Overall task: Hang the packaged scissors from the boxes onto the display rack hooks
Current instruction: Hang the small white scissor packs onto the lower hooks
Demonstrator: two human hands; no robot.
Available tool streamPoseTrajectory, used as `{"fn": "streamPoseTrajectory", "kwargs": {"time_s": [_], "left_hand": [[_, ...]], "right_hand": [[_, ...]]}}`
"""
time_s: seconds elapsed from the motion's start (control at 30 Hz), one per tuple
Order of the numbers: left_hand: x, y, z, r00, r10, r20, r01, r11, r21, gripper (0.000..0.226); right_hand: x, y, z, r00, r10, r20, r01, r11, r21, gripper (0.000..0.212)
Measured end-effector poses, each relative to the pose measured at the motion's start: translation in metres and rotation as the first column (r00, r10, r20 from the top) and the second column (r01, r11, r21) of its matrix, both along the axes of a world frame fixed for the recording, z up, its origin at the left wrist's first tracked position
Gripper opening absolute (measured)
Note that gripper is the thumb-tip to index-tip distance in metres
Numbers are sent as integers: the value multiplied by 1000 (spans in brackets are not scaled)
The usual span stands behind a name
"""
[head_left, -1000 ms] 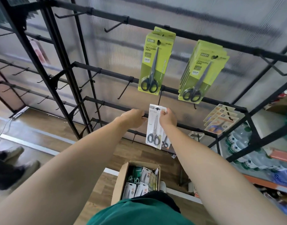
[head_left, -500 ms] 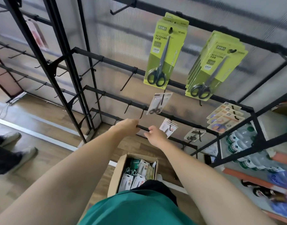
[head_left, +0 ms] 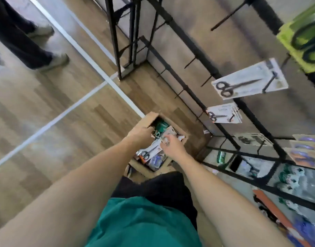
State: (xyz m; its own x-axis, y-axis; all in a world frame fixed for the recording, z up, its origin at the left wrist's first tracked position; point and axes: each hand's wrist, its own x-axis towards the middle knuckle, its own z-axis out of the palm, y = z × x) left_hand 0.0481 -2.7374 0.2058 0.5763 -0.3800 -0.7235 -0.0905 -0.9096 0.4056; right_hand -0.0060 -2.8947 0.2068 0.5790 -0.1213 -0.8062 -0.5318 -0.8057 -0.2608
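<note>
Both hands — left hand [head_left: 141, 134], right hand [head_left: 172, 146] — reach into the box [head_left: 147, 120], grips seemingly unclear.

Left hand [head_left: 141, 135] fingertips hidden in box [head_left: 147, 120] — grip unclear; frame motion-blurred.

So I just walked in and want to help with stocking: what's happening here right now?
A person is bent over an open cardboard box on the floor, both hands inside it among packaged scissors. The left hand and right hand reach into the packs; blur hides whether either grips one yet. On the black display rack beside the box, white scissors packs already hang on hooks, with several hooks bare.
</note>
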Motion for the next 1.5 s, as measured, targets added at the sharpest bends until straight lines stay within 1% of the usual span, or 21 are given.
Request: {"fn": "streamPoseTrajectory", "kwargs": {"time_s": [0.07, 0.17, 0.27, 0.33, 0.4, 0.5, 0.63, 0.73, 0.87, 0.9, 0.97, 1.03, 1.1, 1.17, 1.23, 1.37, 1.43, 1.5], "left_hand": [[-12, 4, -41, 997, 39, -66, -36, 999, 39, 44], [-24, 2, -101, 991, 98, -94, -89, 991, 97, 37], [-35, -5, -161, 964, 155, -217, -137, 986, 99, 33], [-44, -8, -199, 944, 198, -265, -169, 977, 128, 33], [-53, -10, -233, 934, 224, -279, -191, 972, 139, 33], [-68, -17, -282, 924, 215, -315, -171, 972, 162, 34], [-82, -25, -338, 926, 192, -326, -130, 971, 201, 32], [-86, -33, -374, 940, 170, -298, -100, 967, 234, 34], [-87, -44, -408, 959, 136, -250, -80, 971, 224, 37], [-87, -47, -415, 963, 125, -238, -72, 973, 218, 37], [-84, -53, -425, 974, 99, -203, -58, 978, 201, 40], [-80, -58, -433, 983, 75, -167, -45, 983, 176, 45], [-75, -64, -440, 990, 45, -136, -24, 988, 150, 52], [-69, -69, -446, 993, 19, -113, -6, 993, 118, 59], [-63, -75, -449, 998, -11, -70, 16, 997, 75, 61], [-53, -89, -454, 994, -101, 39, 101, 995, 4, 67], [-49, -95, -457, 994, -100, 39, 100, 995, 8, 70], [-46, -99, -456, 998, -62, 6, 62, 997, 37, 68]], "right_hand": [[-6, 2, -31, 997, 23, -70, -22, 1000, 17, 56], [-17, -4, -85, 988, 96, -121, -97, 995, 4, 55], [-26, -15, -138, 980, 118, -162, -123, 992, -21, 50], [-29, -24, -176, 973, 139, -182, -144, 989, -14, 46], [-31, -32, -212, 962, 168, -214, -175, 984, -14, 44], [-35, -44, -270, 952, 188, -242, -198, 980, -16, 40], [-39, -50, -339, 943, 203, -263, -207, 978, 12, 48], [-36, -52, -382, 941, 216, -260, -218, 976, 19, 50], [-30, -55, -425, 963, 189, -190, -193, 981, -1, 46], [-28, -58, -433, 975, 154, -160, -159, 987, -19, 45], [-22, -64, -446, 994, 24, -106, -32, 996, -80, 43], [-17, -73, -457, 994, -86, -66, 78, 990, -115, 48], [-14, -81, -466, 992, -101, -72, 94, 990, -103, 53], [-13, -86, -473, 989, -87, -117, 78, 994, -80, 57], [-13, -87, -476, 981, -88, -172, 78, 995, -68, 58], [-13, -85, -479, 973, -102, -209, 90, 994, -70, 53], [-12, -83, -480, 971, -132, -199, 119, 990, -77, 47], [-12, -83, -481, 970, -147, -192, 135, 988, -71, 38]]}}
